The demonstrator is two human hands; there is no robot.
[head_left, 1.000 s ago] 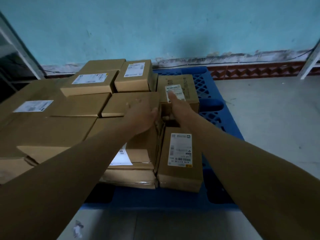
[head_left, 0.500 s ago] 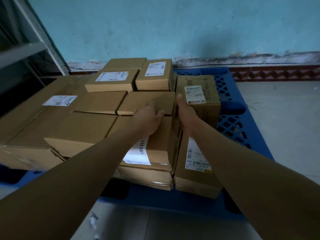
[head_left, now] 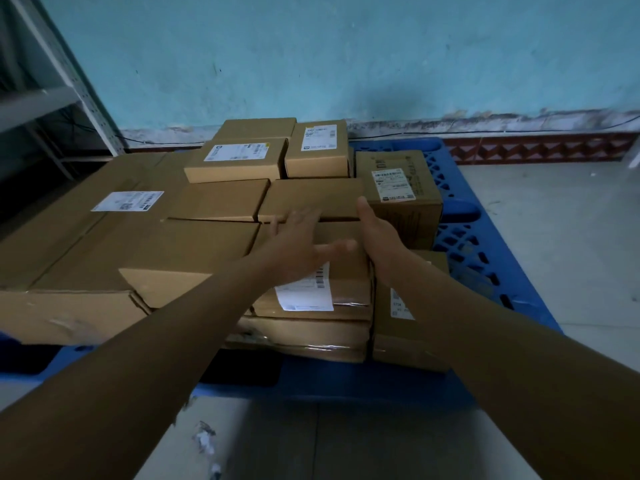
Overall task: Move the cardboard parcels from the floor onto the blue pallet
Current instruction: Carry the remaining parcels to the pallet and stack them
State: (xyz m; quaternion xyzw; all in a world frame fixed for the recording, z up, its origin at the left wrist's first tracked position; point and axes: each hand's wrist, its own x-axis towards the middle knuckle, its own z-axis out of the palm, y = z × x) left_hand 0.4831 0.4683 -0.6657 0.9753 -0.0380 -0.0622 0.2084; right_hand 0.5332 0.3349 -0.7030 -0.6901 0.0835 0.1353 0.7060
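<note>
Left hand spread, right hand flat: two open hands flanked one of at least ten brown cardboard parcels on one blue plastic pallet

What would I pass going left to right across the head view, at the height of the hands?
Large labelled parcel → left hand → right hand → blue pallet → concrete floor.
</note>
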